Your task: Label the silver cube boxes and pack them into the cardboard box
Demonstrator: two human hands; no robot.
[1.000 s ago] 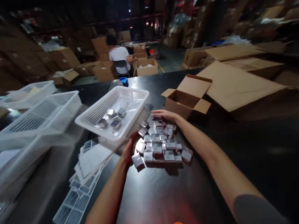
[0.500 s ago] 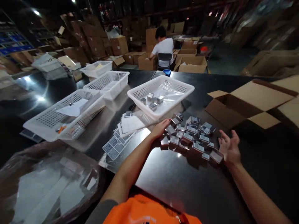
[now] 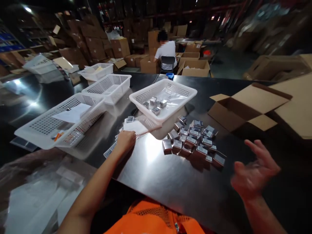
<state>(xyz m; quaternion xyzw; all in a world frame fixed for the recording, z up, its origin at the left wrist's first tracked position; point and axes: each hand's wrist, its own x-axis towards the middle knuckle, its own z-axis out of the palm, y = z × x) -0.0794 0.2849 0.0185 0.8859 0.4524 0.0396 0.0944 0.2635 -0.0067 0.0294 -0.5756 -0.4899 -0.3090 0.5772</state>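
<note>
Newly, hand [image 3: 126, 141] (left) over sheets [image 3: 133, 126].

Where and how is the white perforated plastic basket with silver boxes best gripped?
I'd probably grip the white perforated plastic basket by opposite rim ends, from the near side: it stands upright, its rim flares outward, and loose silver boxes inside suggest keeping it level.

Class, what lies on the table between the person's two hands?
In the head view, a cluster of small silvery boxes lies between the left hand and the right hand.
</note>
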